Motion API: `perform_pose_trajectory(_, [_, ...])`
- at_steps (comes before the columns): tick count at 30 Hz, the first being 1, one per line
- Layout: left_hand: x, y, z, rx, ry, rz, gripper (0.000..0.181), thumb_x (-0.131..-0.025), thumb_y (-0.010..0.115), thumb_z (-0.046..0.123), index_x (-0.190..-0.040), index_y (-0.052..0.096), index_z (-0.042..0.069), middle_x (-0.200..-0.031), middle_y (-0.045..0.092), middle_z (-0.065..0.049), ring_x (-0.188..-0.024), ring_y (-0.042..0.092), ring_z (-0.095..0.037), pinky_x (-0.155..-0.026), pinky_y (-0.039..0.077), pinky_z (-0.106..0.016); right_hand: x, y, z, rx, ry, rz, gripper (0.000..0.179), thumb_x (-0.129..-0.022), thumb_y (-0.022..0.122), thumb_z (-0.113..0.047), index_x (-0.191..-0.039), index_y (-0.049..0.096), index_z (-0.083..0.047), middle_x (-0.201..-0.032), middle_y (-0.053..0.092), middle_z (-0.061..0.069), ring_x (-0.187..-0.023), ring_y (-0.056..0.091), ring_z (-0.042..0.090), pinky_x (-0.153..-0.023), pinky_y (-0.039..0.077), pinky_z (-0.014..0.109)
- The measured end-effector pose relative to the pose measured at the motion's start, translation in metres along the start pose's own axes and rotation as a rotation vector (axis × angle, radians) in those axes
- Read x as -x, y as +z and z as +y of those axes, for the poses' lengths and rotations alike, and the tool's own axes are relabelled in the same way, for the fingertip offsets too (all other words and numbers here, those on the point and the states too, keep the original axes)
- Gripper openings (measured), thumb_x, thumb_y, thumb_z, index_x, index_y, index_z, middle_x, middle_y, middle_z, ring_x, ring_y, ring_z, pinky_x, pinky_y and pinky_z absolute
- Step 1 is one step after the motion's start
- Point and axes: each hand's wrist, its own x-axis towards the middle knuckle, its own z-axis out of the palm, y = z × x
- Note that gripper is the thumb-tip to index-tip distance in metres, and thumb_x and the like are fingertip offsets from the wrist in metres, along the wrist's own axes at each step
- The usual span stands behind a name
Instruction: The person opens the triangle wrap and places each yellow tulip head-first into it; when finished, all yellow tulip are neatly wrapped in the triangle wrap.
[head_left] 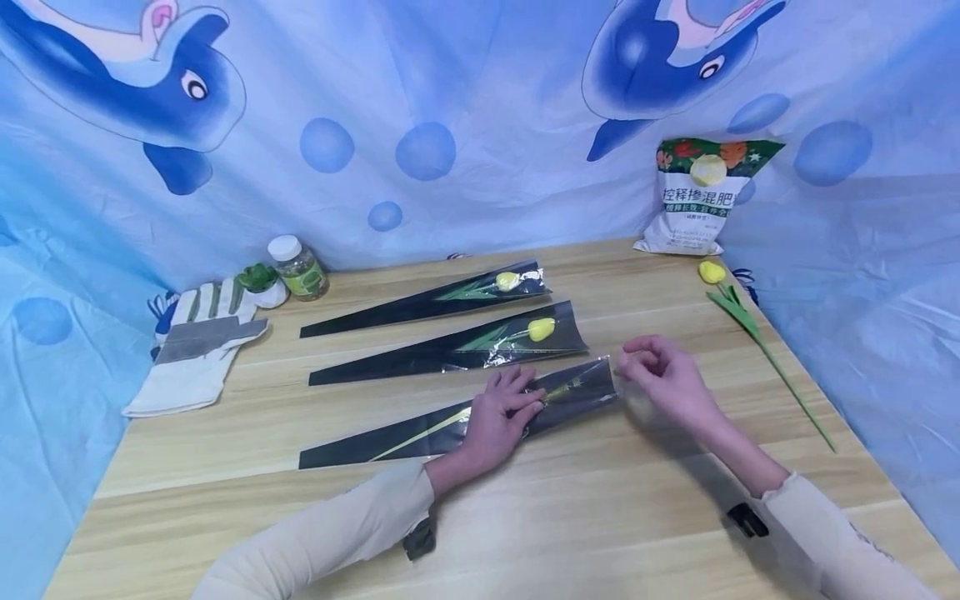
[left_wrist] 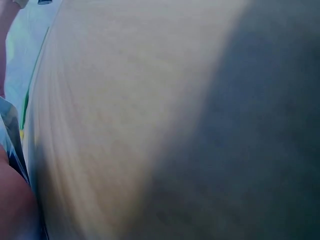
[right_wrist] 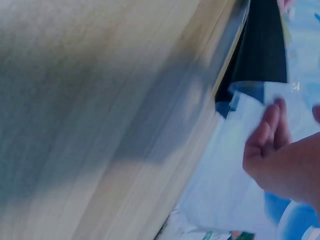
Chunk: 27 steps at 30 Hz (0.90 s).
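Note:
The nearest black flower sleeve [head_left: 352, 450] lies on the table with a green stem [head_left: 420, 435] inside. My left hand [head_left: 498, 421] rests on its middle, fingers spread over the clear front, hiding part of the flower. Just past the sleeve's wide end is my right hand [head_left: 667, 379], fingers bent and thumb near the index finger. In the right wrist view these fingertips [right_wrist: 277, 105] are close to the dark sleeve edge; whether they pinch clear film cannot be told. Beyond lie two more sleeves [head_left: 375, 369] [head_left: 375, 317], each with a yellow tulip [head_left: 541, 329] [head_left: 507, 282].
A loose yellow tulip [head_left: 750, 321] lies at the right table edge. A fertilizer bag [head_left: 690, 200] stands at the back right. Back left are a lidded jar [head_left: 300, 268], a small potted plant [head_left: 262, 286] and a white-grey glove [head_left: 195, 350]. A dolphin-print curtain [head_left: 465, 100] hangs behind.

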Motion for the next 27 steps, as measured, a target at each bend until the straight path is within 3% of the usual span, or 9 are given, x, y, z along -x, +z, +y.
perform_pose_trajectory(4, [0.000,0.000,0.003,-0.072,0.019,-0.031,0.024,-0.087,0.077,0.007,-0.110,0.075,0.002,-0.136,0.058,-0.018,-0.135,0.044,-0.043,-0.112,0.028,-0.061,0.004,0.010,-0.007,0.024,0.030,-0.127,0.058,-0.097,0.067,-0.033,-0.137,0.048,0.005,-0.106,0.073,0.014,-0.099,0.070,0.027,-0.093,0.050,0.041])
perform_pose_trajectory(5, [0.000,0.000,0.003,-0.092,0.037,-0.040,0.024,-0.087,0.077,0.008,-0.110,0.075,0.002,-0.136,0.058,-0.019,-0.134,0.044,-0.043,-0.113,0.027,-0.059,0.004,0.012,-0.007,0.017,0.042,-0.142,0.063,-0.097,0.067,-0.034,-0.140,0.044,0.006,-0.106,0.073,0.015,-0.098,0.070,0.027,-0.090,0.051,0.043])
perform_pose_trajectory(9, [-0.003,-0.001,0.006,-0.179,0.115,-0.062,0.024,-0.088,0.077,0.010,-0.110,0.075,0.004,-0.136,0.058,-0.018,-0.133,0.046,-0.043,-0.114,0.026,-0.056,0.002,0.019,-0.006,-0.034,0.086,-0.173,0.078,-0.099,0.063,-0.038,-0.151,0.028,0.009,-0.104,0.074,0.016,-0.093,0.072,0.026,-0.096,0.049,0.048])
perform_pose_trajectory(13, [-0.004,-0.001,0.008,-0.218,0.144,-0.063,0.024,-0.088,0.077,0.011,-0.110,0.075,0.004,-0.137,0.057,-0.018,-0.133,0.046,-0.043,-0.113,0.027,-0.057,0.000,0.024,-0.005,-0.060,0.128,-0.190,0.082,-0.102,0.059,-0.036,-0.155,0.015,0.008,-0.103,0.074,0.015,-0.089,0.073,0.024,-0.099,0.046,0.053])
perform_pose_trajectory(17, [-0.005,-0.003,0.007,-0.217,0.150,-0.067,0.024,-0.086,0.078,0.009,-0.109,0.076,0.003,-0.138,0.056,-0.020,-0.133,0.045,-0.044,-0.113,0.026,-0.059,-0.002,0.030,-0.005,-0.122,0.142,-0.217,0.083,-0.103,0.057,-0.028,-0.156,0.003,0.007,-0.114,0.072,0.013,-0.087,0.073,0.027,-0.083,0.056,0.049])
perform_pose_trajectory(19, [-0.005,-0.003,0.007,-0.210,0.151,-0.069,0.023,-0.086,0.078,0.008,-0.109,0.076,0.003,-0.139,0.056,-0.020,-0.133,0.045,-0.044,-0.113,0.026,-0.060,-0.003,0.032,-0.006,-0.138,0.141,-0.232,0.085,-0.103,0.057,-0.025,-0.156,-0.001,0.006,-0.119,0.070,0.010,-0.087,0.072,0.029,-0.081,0.057,0.044])
perform_pose_trajectory(23, [-0.005,-0.002,0.008,-0.201,0.137,-0.082,0.031,-0.086,0.078,0.012,-0.115,0.074,0.001,-0.139,0.055,-0.021,-0.134,0.045,-0.044,-0.114,0.025,-0.058,-0.005,0.033,-0.005,-0.118,0.142,-0.245,0.087,-0.102,0.059,-0.022,-0.156,-0.003,0.005,-0.105,0.074,0.009,-0.079,0.069,0.032,-0.062,0.054,0.030])
perform_pose_trajectory(27, [-0.004,-0.002,0.010,-0.207,0.083,-0.117,0.052,-0.086,0.080,0.023,-0.129,0.065,-0.002,-0.143,0.052,-0.022,-0.136,0.042,-0.041,-0.116,0.022,-0.054,-0.008,0.030,-0.003,-0.123,0.144,-0.276,0.085,-0.102,0.058,-0.019,-0.156,-0.003,0.005,-0.093,0.074,0.012,-0.070,0.065,0.031,-0.053,0.049,0.027])
